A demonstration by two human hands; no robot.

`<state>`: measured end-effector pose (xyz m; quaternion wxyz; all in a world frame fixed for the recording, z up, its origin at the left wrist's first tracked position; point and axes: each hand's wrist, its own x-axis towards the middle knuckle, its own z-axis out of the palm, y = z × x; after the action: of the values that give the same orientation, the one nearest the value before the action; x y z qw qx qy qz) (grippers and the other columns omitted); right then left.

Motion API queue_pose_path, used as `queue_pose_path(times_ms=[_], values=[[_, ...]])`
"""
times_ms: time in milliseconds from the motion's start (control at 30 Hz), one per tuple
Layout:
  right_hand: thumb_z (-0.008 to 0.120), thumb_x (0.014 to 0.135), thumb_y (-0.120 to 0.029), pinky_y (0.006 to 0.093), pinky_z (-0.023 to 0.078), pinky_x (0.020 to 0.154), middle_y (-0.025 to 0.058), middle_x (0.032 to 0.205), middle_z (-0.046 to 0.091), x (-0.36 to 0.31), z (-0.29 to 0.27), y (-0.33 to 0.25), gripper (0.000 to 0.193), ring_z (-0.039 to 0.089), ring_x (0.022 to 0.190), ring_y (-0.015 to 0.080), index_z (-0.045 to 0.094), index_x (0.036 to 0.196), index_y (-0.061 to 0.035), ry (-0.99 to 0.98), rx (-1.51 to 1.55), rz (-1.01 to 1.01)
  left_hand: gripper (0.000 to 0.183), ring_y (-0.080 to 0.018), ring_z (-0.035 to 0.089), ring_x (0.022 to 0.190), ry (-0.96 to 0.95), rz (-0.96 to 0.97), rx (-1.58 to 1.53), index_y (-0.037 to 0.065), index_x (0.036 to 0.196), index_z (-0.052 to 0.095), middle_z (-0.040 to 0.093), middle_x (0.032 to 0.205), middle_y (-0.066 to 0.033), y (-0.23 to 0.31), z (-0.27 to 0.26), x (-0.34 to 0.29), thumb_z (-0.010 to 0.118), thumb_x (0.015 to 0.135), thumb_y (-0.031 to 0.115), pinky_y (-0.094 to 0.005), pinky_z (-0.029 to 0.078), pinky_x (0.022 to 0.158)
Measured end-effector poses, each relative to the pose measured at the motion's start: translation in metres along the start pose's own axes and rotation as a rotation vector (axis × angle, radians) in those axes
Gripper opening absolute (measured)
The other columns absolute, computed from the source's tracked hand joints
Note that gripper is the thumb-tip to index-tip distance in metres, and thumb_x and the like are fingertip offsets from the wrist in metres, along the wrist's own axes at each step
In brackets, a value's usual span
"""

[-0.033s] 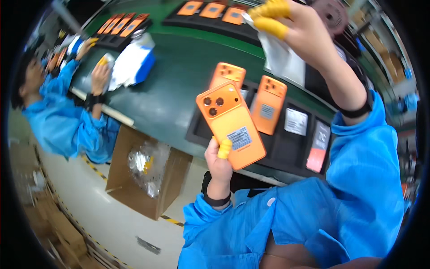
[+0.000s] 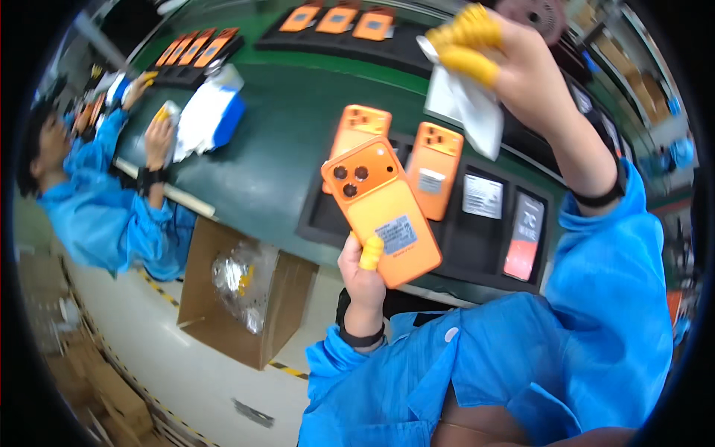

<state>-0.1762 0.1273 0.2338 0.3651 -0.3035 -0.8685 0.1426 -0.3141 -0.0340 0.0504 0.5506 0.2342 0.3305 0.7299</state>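
Note:
My left hand [image 2: 363, 270] grips an orange phone [image 2: 387, 216] by its lower left edge, back side facing up, with three dark camera lenses and a grey label showing. A yellow finger cot covers the thumb. Raised at the upper right, my right hand [image 2: 500, 61] pinches a white wipe [image 2: 477, 112] that hangs down limp from yellow-cotted fingers. Beneath the held phone, a black foam tray [image 2: 473, 246] carries an orange phone [image 2: 434, 175] and a phone with a lit dark-and-red screen [image 2: 526, 235]. Another orange phone [image 2: 363, 127] lies partly hidden behind the held one.
A second black tray [image 2: 279, 41] with orange phones lies at the far side of the green table [image 2: 275, 134]. To the left, a person in blue [image 2: 112, 201] works beside a white-and-blue pack [image 2: 208, 123]. An open cardboard box [image 2: 290, 298] stands below the table edge.
My right hand sits slightly further right and lower in the picture, and the wipe hangs more loosely. The tray and table have shifted a little left in view. The left hand keeps the phone.

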Motion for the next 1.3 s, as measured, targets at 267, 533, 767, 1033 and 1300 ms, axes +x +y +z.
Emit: queue_pose_path(times_ms=[267, 533, 767, 1033, 1300], values=[[0.063, 0.074, -0.001, 0.0242, 0.044, 0.061, 0.0064, 0.079, 0.055, -0.255, -0.123, -0.006, 0.013, 0.053, 0.071, 0.0129, 0.061, 0.087, 0.0003, 0.193, 0.219, 0.345, 0.03, -0.016, 0.057, 0.086, -0.441, -0.181, 0.083, -0.007, 0.105, 0.049, 0.057, 0.099, -0.0115, -0.085, 0.079, -0.084, 0.052, 0.083, 0.015, -0.0264, 0.046, 0.074], [0.064, 0.071, -0.004, 0.027, 0.043, 0.064, 0.008, 0.078, 0.055, -0.399, -0.135, 0.016, 0.016, 0.053, 0.072, 0.0187, 0.062, 0.086, -0.0003, 0.455, -0.031, 0.421, 0.025, -0.0106, 0.053, 0.084, -0.665, -0.414, 0.185, -0.005, 0.102, 0.053, 0.057, 0.095, -0.006, -0.151, 0.128, -0.146, 0.053, 0.084, 0.012, -0.0239, 0.042, 0.075], [0.066, 0.069, -0.005, 0.0255, 0.046, 0.058, 0.0075, 0.079, 0.053, -0.43, -0.109, 0.038, 0.018, 0.055, 0.069, 0.0178, 0.063, 0.087, -0.0028, 0.52, -0.143, 0.366, 0.026, -0.0117, 0.053, 0.086, -0.576, -0.507, 0.267, -0.005, 0.103, 0.052, 0.057, 0.097, -0.0068, -0.173, 0.125, -0.155, 0.053, 0.084, 0.012, -0.0251, 0.042, 0.076], [0.068, 0.068, -0.011, 0.0266, 0.047, 0.056, 0.0078, 0.078, 0.054, -0.418, -0.089, 0.056, 0.021, 0.055, 0.064, 0.02, 0.063, 0.087, -0.0043, 0.53, -0.104, 0.338, 0.025, -0.0116, 0.053, 0.086, -0.58, -0.466, 0.373, -0.004, 0.102, 0.053, 0.057, 0.097, -0.0062, -0.178, 0.126, -0.155, 0.053, 0.084, 0.013, -0.0252, 0.041, 0.077], [0.067, 0.062, -0.012, 0.0288, 0.045, 0.06, 0.006, 0.076, 0.053, -0.42, -0.073, 0.069, 0.03, 0.053, 0.066, 0.0186, 0.064, 0.091, -0.0067, 0.397, -0.139, 0.254, 0.024, -0.0117, 0.053, 0.085, -0.562, -0.486, 0.424, -0.004, 0.1, 0.053, 0.057, 0.096, -0.006, -0.178, 0.131, -0.154, 0.054, 0.084, 0.014, -0.0253, 0.041, 0.077]])
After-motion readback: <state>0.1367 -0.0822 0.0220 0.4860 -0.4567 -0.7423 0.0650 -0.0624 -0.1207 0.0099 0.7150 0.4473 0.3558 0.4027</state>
